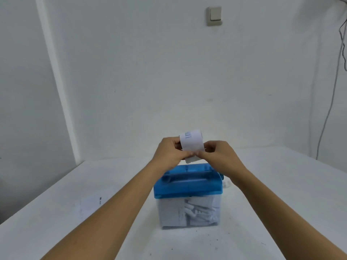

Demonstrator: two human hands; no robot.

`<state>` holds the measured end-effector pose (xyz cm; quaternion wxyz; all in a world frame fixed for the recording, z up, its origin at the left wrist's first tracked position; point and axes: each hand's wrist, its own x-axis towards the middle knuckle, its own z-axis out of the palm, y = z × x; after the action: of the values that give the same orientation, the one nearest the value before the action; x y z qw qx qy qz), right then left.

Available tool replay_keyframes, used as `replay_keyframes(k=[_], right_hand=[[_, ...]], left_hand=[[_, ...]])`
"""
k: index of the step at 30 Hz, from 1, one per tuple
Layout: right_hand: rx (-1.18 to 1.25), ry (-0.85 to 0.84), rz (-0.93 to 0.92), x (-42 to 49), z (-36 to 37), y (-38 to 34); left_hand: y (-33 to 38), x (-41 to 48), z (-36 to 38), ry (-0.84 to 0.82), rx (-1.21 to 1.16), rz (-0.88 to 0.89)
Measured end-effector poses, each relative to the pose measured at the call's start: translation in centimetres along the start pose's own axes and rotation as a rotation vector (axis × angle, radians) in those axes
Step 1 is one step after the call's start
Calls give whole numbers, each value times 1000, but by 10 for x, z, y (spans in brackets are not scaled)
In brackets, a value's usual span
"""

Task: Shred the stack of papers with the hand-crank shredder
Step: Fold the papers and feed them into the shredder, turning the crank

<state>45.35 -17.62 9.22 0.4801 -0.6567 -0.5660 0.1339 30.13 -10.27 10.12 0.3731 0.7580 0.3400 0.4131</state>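
Note:
A hand-crank shredder with a blue top (187,182) and a clear bin (188,211) full of white paper strips stands in the middle of the white table. Just above its top, both my hands pinch a small curled slip of white paper (191,142) with blue print. My left hand (170,152) holds its left edge and my right hand (218,153) holds its right edge. The slip's lower end hangs right above the blue top. Part of the crank (226,183) peeks out at the shredder's right side, behind my right forearm.
A sheet of white paper (92,203) with a small dark mark lies flat on the table (281,184) left of the shredder. The white wall stands close behind, with a light switch (214,15) and a cable (330,102) hanging at the right.

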Motion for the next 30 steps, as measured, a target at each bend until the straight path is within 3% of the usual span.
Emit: replay_keyframes(k=[10,22,27,30], right_hand=[[-100,8,-3,-7,-4,29],[-113,29,-101,-12,-4,40],[-31,198,-65,-21,-11,58],[-124,63,-74,-39,-3,77]], left_hand=[[-12,-3,3,-145,228,30],[-22,-4,-4,-206,226,12],[-23,-5,-3,-211,226,-7],[-22,-4,-3,-213,235,-7]])
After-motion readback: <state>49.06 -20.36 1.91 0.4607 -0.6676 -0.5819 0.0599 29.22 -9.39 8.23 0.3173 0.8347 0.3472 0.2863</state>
